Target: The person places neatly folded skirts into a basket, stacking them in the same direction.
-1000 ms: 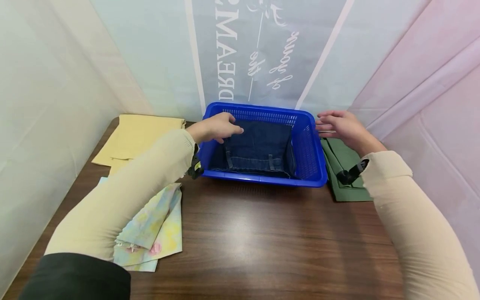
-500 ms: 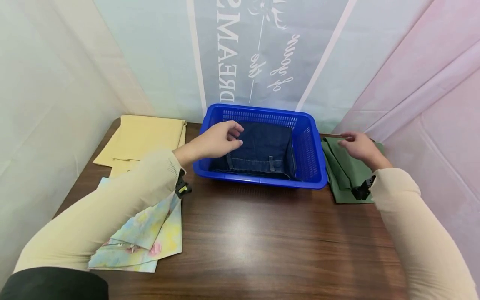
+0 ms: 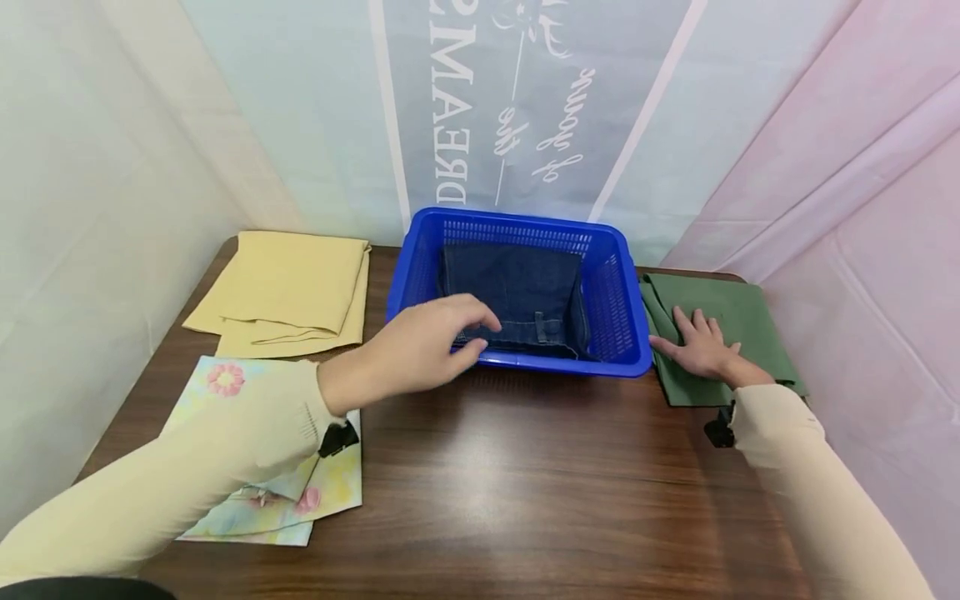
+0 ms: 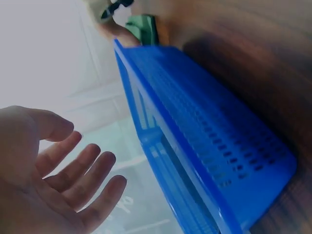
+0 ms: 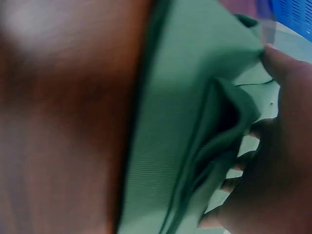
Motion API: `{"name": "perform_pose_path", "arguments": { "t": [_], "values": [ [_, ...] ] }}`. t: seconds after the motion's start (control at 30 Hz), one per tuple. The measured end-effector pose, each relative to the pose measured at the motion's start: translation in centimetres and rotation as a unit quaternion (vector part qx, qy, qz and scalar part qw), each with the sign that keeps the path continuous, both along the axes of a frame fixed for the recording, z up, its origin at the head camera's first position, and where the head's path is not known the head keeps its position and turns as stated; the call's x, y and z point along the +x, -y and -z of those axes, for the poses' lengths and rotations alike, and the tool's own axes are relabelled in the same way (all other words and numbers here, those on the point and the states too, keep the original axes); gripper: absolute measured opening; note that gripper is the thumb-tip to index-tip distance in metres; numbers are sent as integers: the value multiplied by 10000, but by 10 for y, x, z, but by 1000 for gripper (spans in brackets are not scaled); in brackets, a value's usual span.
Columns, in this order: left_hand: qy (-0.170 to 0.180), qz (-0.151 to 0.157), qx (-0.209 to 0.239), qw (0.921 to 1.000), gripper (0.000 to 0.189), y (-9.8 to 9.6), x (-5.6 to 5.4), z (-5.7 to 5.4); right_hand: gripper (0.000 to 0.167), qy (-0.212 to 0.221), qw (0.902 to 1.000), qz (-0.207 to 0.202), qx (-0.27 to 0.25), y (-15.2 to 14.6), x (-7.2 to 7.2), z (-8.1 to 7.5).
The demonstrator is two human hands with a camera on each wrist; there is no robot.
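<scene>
My left hand hovers at the near rim of a blue plastic basket, thumb and fingers apart with nothing between them; the left wrist view shows its fingers loosely bent beside the basket. Folded dark blue jeans lie inside, their waistband with belt loops toward me and partly hidden by that hand. To the basket's right, my right hand rests with spread fingers on a folded green garment. Up close in the right wrist view, loose folds of this green cloth bunch beside the fingers.
A folded yellow garment lies at the back left of the brown wooden table. Nearer, a pastel flowered garment lies partly under my left forearm. Printed curtains hang close behind and at both sides.
My left hand has drawn back from over the jeans to the basket's near rim. The right hand has left the basket's right edge and come down onto the green garment.
</scene>
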State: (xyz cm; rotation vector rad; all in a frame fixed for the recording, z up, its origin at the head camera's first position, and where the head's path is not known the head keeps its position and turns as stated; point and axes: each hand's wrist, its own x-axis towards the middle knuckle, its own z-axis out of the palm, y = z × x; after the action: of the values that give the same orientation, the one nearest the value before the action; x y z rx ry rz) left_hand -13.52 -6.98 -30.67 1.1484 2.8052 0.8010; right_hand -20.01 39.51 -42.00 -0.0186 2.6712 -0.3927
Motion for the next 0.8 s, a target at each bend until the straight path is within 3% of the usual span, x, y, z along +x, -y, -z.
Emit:
{"name": "perform_pose_path", "arguments": {
  "t": [0.17,0.37,0.53,0.63,0.73,0.8],
  "values": [
    [-65,389,94,9992,20,2,24,6,98,35,10000,-17,-62,1,12,0],
    [689,596,69,9958,19,7,48,21,98,257,9996,-73,-7,9,26,-6],
    [1233,564,-194,9906,17,21,58,41,102,413,9991,-45,-39,21,40,-3],
    [1832,739,-137,9802,15,30,57,51,102,387,9991,-188,-21,26,51,-2],
    [2561,857,97,9628,16,36,50,61,106,367,9985,-403,59,24,61,-2],
    [2970,760,268,9515,18,37,46,67,112,401,9976,-546,128,22,67,0]
  ]
}}
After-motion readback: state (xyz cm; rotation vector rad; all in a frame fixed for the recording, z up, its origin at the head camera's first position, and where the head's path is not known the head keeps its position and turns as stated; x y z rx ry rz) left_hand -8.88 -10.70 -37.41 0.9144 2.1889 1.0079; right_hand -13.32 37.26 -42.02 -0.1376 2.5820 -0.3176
